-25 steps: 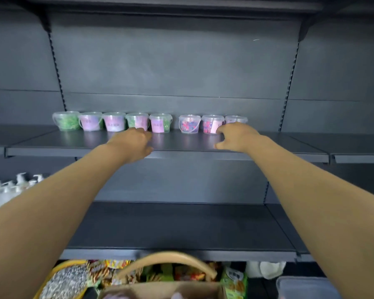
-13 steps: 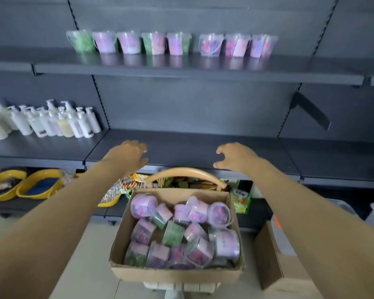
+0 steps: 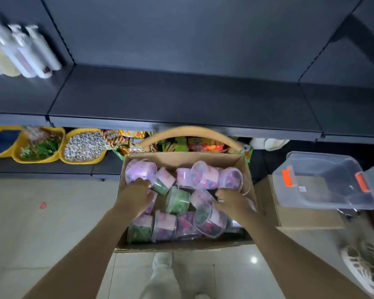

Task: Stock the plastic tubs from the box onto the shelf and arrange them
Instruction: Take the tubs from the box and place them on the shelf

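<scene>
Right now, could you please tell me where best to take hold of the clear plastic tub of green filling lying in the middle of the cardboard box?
Probably from above, pinching across its round side wall. The clear plastic tub of green filling lies tipped over in the cardboard box. Its wall is uppermost and uncovered, while neighbouring tubs press close around it.

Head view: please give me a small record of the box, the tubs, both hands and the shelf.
box: cardboard box, open, in front of the shelving
tubs: plastic tubs, many, jumbled on their sides in the box, pink and green contents
left hand: left hand inside the box, on tubs at its left; grip unclear
right hand: right hand inside the box, on tubs at its right; grip unclear
shelf: dark shelf above the box
nearby: clear storage bin at right
</scene>
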{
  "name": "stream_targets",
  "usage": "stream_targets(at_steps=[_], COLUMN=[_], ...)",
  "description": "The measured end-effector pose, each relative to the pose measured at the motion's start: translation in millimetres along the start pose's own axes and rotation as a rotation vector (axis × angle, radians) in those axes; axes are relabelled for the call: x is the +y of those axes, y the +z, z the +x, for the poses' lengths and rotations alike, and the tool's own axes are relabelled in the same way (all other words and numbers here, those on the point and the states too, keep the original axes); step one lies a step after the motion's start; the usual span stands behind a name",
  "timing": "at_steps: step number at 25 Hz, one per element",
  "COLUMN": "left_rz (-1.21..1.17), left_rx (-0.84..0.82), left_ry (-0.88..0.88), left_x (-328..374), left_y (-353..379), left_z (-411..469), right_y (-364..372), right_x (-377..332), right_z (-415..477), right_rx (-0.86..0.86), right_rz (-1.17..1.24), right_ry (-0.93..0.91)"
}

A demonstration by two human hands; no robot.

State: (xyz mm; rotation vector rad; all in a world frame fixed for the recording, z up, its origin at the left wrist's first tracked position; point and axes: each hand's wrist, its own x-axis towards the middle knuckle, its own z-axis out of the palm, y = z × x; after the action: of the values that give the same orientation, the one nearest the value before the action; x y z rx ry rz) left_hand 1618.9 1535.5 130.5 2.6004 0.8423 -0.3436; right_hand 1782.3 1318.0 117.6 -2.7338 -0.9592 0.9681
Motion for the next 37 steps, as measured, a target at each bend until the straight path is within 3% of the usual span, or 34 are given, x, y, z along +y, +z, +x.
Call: stream_targets(at_steps=[3,6,10,15,20,25,31,37], left_rz=[-0.179,-0.375,-0.405,-0.560,-0.581,-0.644,-0.364,-0.493], left_rx=[0.066,-0.132,-0.284,-0.314,-0.292,-0.255,-0.199,-0.165], left_ry=[0.001,-0.155,-0.212,-0.362,-0.296,-0.353,-0.298,-0.267], left_x=[-14,-23,-32,-8,7,9,9,3], left_y=[31,59,107,151,189,214,224,203], left_z=[16,28,52,76,99,114,113,104], right_y=[33,59,95,123,150,160,181,179], right_x=[4,10,16,19,14,18,25,35], right_z=[12,21,31,41,53,61,63,58], right_rx=[-0.005,-0.047,-0.029,0.026,0.084,0.144,0.259,0.268], right_rz=[0.155,0.191,0.242,0.347,0.171,0.094,0.145,0.261], right_ry=[0.176,0.263,0.373,0.532,0.591,0.623,0.572,0.526])
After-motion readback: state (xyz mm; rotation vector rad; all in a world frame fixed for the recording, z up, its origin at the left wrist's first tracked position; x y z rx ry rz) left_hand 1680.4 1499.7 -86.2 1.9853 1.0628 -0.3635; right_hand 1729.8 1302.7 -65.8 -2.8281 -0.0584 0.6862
